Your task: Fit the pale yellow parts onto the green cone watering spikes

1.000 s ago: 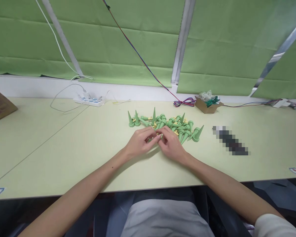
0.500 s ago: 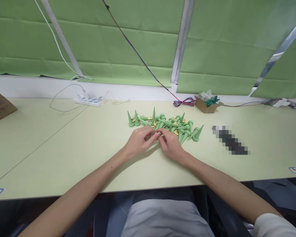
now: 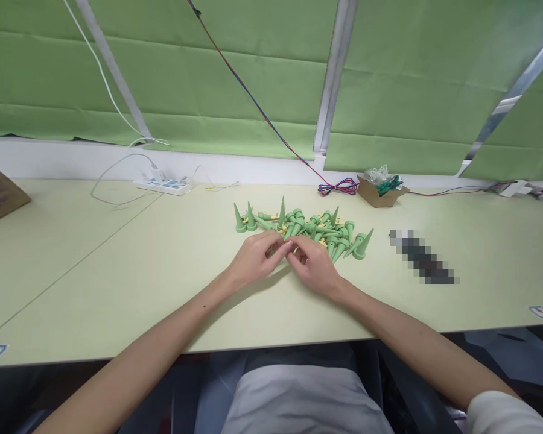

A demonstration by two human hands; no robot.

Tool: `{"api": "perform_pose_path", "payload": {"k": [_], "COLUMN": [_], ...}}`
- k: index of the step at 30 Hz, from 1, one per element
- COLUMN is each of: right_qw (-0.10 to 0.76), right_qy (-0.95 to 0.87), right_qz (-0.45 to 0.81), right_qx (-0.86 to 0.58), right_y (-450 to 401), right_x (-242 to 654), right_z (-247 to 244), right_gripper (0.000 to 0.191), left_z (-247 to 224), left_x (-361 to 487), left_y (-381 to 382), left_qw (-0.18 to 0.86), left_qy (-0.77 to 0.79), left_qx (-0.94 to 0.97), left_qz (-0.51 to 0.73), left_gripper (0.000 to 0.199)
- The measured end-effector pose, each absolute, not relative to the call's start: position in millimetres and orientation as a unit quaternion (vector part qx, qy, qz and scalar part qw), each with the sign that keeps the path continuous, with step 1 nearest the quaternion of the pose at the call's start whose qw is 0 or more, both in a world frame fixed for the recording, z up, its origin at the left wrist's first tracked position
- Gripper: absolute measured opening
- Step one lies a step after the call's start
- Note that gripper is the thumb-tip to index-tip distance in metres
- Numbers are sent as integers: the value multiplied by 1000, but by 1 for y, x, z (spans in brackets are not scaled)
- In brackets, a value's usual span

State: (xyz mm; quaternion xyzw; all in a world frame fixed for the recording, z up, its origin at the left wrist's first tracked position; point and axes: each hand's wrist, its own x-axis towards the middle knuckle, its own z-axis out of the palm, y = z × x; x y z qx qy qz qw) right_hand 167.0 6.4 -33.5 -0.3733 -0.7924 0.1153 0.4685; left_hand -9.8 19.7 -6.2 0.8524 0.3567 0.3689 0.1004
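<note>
Green spikes [image 3: 297,226], pointed at one end and capped at the other, lie heaped just beyond your fingertips. Your left hand [image 3: 253,258] and right hand [image 3: 315,267] meet at the heap's near edge, fingers curled inward, thumbs close together. The grip is narrow, but your own fingers hide its inside, so whether either hand holds a piece cannot be told. For such close fingertip work, it would likely help to steady one hand, let only the other move, and roll both back slightly so the meeting point shows. Small yellow parts [image 3: 323,243] sit among the spikes, some just beside your right fingers; they look easy to knock, so lift those knuckles. Beyond the grip, one tall spike [image 3: 282,214] stands upright; farther left stand two more spikes [image 3: 239,220], and right of the grip an end spike [image 3: 364,246] stands at the heap's edge. A sideways sweep could topple any of these. Pale table [image 3: 117,283] stretches from under your hands toward your body, so drawing the work slightly nearer should spare the heap. Well beyond, to the right, sits a cardboard box [image 3: 374,198].
</note>
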Motion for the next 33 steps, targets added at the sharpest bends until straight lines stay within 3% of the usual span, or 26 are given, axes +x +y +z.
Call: {"api": "perform_pose_path", "payload": {"k": [33], "right_qw": [500], "right_qy": [-746], "right_qz": [150], "right_qx": [-413], "right_y": [5], "right_x": [167], "right_z": [-26], "right_gripper": [18], "left_z": [-4], "left_x": [-11], "left_y": [25], "left_qw": [105], "left_qy": [429], "left_qx": [775], "left_qz": [452], "left_gripper": [31]}}
